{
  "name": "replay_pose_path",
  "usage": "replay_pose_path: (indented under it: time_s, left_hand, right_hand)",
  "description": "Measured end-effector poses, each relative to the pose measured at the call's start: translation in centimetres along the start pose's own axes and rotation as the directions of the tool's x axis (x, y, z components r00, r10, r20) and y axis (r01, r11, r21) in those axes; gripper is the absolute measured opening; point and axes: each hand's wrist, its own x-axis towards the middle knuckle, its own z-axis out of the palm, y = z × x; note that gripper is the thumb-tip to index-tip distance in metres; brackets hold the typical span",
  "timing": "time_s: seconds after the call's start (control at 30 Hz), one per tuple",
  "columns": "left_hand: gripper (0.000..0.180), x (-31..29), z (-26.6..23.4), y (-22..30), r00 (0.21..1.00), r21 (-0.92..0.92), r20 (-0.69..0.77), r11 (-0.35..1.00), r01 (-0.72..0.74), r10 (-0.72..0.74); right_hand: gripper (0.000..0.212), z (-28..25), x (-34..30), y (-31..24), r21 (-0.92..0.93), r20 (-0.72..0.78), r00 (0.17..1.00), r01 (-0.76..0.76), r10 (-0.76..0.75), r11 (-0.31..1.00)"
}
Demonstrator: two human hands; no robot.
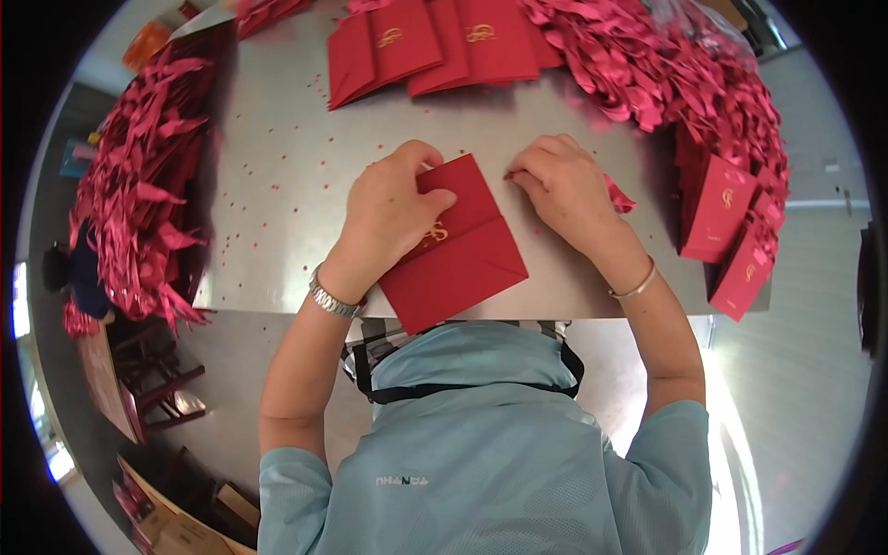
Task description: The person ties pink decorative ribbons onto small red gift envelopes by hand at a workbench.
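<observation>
A flat red paper bag (476, 264) with a gold emblem lies tilted at the table's front edge, its folded bottom flap towards me. My left hand (393, 199) grips it, thumb on top and fingers curled at its far left side. Just right of the bag, my right hand (564, 185) is closed in a pinch above the table. A bit of red shows at its fingertips, and a pink ribbon (618, 194) sticks out beside the wrist. Most of that ribbon is hidden by the hand.
Stacked flat red bags (407, 42) lie at the table's far side. Bags with bunched pink ribbons (143, 185) line the left edge; more ribbons (638, 69) and bags (717, 208) fill the right. Small red bits dot the metal table (296, 176). A person (88, 273) is at far left.
</observation>
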Motion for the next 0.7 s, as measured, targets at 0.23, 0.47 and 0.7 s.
replay_pose_path:
  time_s: [0.23,0.47,0.7]
  left_hand:
    - [0.037,-1.2,-0.6,-2.4,0.994,-0.037,-0.076,0.996,-0.08,0.077]
    - [0.025,-0.2,0.6,-2.9,0.998,-0.165,0.053,0.986,-0.019,0.028]
    - [0.025,-1.1,0.7,-2.5,0.986,-0.22,0.088,0.968,-0.12,0.142]
  right_hand:
    - [0.01,-0.8,0.3,-4.6,0.476,0.056,0.963,-0.259,0.265,0.84]
    - [0.009,0.3,-0.1,-6.5,0.443,0.164,0.977,-0.196,0.136,0.875]
    - [0.006,1.4,1.3,-6.2,0.373,-0.029,0.995,0.101,-0.097,0.922]
